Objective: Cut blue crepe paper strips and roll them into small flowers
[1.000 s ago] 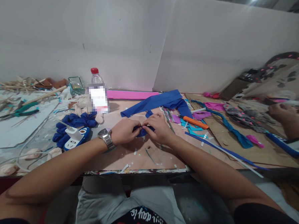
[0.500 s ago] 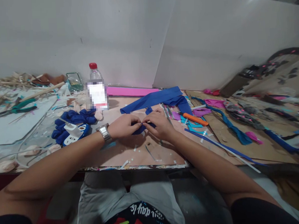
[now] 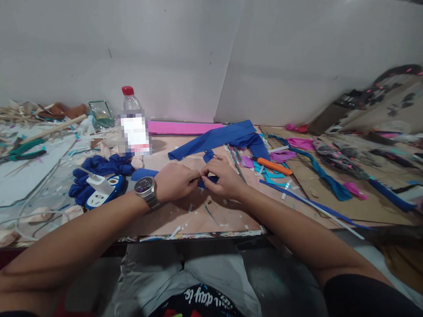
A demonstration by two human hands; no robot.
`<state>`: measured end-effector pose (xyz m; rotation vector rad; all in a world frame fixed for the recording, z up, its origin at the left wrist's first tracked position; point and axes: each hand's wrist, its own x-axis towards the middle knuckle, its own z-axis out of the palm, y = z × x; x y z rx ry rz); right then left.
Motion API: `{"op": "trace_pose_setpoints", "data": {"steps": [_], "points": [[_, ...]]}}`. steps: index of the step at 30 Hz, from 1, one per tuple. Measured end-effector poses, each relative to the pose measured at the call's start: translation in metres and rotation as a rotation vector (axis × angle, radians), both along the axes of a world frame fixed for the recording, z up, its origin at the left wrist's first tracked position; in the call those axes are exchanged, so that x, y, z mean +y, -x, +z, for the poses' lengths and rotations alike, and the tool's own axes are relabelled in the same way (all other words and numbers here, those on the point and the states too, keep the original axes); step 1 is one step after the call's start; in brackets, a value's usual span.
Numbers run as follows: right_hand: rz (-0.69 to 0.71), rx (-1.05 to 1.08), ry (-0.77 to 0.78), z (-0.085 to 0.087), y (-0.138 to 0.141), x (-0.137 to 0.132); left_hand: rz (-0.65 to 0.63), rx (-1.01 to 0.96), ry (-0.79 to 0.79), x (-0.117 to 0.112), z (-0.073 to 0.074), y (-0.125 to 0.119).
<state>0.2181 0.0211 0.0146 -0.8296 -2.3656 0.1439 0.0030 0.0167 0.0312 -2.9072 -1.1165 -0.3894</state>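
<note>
My left hand (image 3: 175, 180), with a metal watch on the wrist, and my right hand (image 3: 224, 177) meet over the middle of the wooden table (image 3: 172, 217). Both pinch a small piece of dark blue fabric (image 3: 204, 181) between closed fingers. A flat blue strip (image 3: 143, 173) shows just left of my left hand. A longer blue fabric band (image 3: 217, 138) lies behind my hands.
A water bottle (image 3: 133, 121) stands at the back. Bunched blue fabric (image 3: 102, 166) and a white and blue power strip (image 3: 101, 190) lie to the left, green pliers (image 3: 25, 150) farther left. An orange cutter (image 3: 275, 166), teal and pink scraps lie to the right.
My hands stay together on the blue piece and my left wrist has turned, showing the watch face. The view shifted slightly left. Another person's hand at the far right is out of view.
</note>
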Motion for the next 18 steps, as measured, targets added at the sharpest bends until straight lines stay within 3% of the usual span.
{"op": "trace_pose_setpoints", "data": {"steps": [5, 13, 18], "points": [[0.008, -0.012, -0.007, 0.002, -0.002, 0.002, -0.001, -0.093, 0.084, -0.001, 0.004, -0.001], [0.074, 0.008, -0.037, 0.006, -0.005, 0.000, -0.075, -0.377, 0.634, 0.009, 0.003, 0.003], [0.080, 0.010, -0.059, 0.005, -0.004, 0.000, -0.090, -0.406, 0.842, 0.019, -0.001, 0.007]]}}
